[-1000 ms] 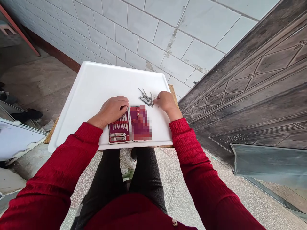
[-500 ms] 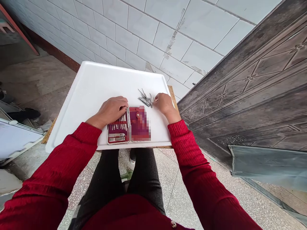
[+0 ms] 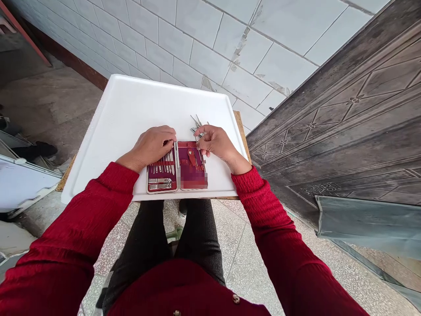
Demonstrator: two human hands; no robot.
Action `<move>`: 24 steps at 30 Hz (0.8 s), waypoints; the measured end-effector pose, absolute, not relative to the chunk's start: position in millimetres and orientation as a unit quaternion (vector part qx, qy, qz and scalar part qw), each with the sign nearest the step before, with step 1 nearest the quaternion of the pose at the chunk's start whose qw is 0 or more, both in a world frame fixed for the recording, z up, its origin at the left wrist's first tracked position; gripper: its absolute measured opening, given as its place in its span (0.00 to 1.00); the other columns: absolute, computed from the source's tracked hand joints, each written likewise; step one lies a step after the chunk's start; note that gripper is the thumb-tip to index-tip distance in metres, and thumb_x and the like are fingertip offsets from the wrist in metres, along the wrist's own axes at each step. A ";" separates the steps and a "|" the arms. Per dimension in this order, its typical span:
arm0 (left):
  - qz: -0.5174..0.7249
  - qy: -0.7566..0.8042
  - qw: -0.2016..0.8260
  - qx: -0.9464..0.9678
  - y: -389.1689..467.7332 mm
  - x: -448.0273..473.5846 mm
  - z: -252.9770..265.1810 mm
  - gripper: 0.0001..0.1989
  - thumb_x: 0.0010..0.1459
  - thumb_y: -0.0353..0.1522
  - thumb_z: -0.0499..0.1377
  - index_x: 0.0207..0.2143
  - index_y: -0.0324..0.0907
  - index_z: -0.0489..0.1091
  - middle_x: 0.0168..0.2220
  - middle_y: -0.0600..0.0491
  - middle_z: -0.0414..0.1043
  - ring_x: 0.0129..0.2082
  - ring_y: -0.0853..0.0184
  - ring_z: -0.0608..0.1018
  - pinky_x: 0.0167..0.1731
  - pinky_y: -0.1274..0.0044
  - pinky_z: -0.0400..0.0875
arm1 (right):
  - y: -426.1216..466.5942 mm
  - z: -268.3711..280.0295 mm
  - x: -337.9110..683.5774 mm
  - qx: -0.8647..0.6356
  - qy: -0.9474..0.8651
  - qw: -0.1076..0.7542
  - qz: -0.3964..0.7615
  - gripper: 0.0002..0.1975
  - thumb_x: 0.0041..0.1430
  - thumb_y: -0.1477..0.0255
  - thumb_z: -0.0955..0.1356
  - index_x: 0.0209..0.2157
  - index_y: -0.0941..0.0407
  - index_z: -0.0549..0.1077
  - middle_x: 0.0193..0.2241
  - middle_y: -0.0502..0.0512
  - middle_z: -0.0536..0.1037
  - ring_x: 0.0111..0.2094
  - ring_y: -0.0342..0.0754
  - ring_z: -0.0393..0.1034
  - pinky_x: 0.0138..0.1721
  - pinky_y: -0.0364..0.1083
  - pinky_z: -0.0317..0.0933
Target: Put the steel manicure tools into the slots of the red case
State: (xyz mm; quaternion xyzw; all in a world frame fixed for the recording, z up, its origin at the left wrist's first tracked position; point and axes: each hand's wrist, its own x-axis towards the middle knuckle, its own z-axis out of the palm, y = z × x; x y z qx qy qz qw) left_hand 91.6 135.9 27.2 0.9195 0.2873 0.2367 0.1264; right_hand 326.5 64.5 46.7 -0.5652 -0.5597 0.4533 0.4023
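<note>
case (image 3: 176, 166) lies open on white tray (image 3: 131, 109), near edge | left hand (image 3: 151, 147) rests flat on its tool-filled half | right hand (image 3: 215, 142) pinches one tool over the other half | I judge partway: loose tools (image 3: 197, 125) remain beside it

Tray (image 3: 131, 109) plain white, on a tan wood table (image 3: 242, 131). Case (image 3: 176, 166) dark red/burgundy inside w/ pale metal rim; tools (image 3: 161, 169) in it silver, as are loose tools (image 3: 196, 125) at 12 o'clock. Sleeves (image 3: 98, 210) deep red ribbed knit, trousers (image 3: 148, 245) black. Wall (image 3: 197, 39) white tile, grey grout; floor (image 3: 237, 259) speckled grey terrazzo.
</note>
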 end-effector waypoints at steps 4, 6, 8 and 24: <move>0.237 0.288 0.122 0.920 136.0 91.6 26.8 0.15 0.62 0.30 0.51 0.34 0.44 0.79 0.47 0.51 0.80 0.45 0.59 0.80 0.42 0.69 0.74 | 58.5 46.4 319.6 -0.585 -0.555 0.389 0.445 0.13 0.48 0.80 0.72 0.36 0.54 0.70 0.16 0.42 0.72 0.16 0.42 0.67 0.15 0.40 0.60; 0.238 0.289 0.122 0.919 136.3 91.6 26.1 0.16 0.62 0.31 0.51 0.35 0.44 0.79 0.48 0.51 0.80 0.46 0.59 0.80 0.42 0.69 0.74 | 57.2 47.2 318.0 -0.596 -0.553 0.385 0.438 0.13 0.48 0.81 0.72 0.35 0.53 0.70 0.16 0.41 0.72 0.16 0.43 0.68 0.15 0.40 0.61; 0.237 0.291 0.123 0.919 136.8 91.6 25.5 0.16 0.62 0.31 0.51 0.35 0.44 0.80 0.48 0.51 0.80 0.46 0.59 0.80 0.42 0.69 0.74 | 56.6 48.0 317.4 -0.603 -0.551 0.379 0.435 0.14 0.48 0.81 0.72 0.35 0.53 0.70 0.17 0.41 0.72 0.16 0.44 0.69 0.15 0.41 0.61; 0.247 0.287 0.133 0.916 136.8 91.7 26.0 0.15 0.62 0.31 0.51 0.34 0.44 0.79 0.47 0.51 0.81 0.45 0.59 0.80 0.42 0.69 0.74 | 56.2 46.1 319.9 -0.618 -0.595 0.324 0.398 0.14 0.48 0.80 0.69 0.38 0.55 0.71 0.17 0.41 0.72 0.17 0.44 0.67 0.21 0.43 0.63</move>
